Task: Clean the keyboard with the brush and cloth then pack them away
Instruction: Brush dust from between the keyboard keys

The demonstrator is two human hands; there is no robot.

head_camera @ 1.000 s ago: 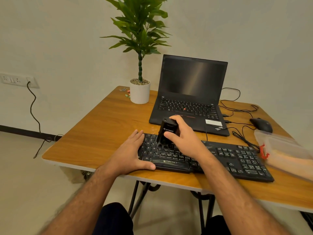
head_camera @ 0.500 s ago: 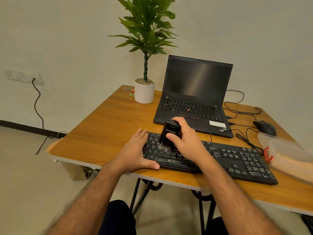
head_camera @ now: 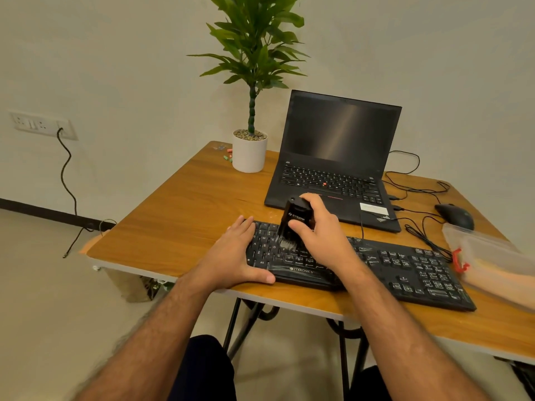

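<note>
Still brushing the keyboard (head_camera: 376,264).
The right hand (head_camera: 318,235) grips the brush (head_camera: 295,224), barely moved since; the flat left hand (head_camera: 234,256) steadies. Cloth comes later.

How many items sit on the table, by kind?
Keyboard: 1
Laptop: 1
Mouse: 1
Potted plant: 1
Clear pouch: 1
Brush, held in right hand: 1
Total: 6
</note>
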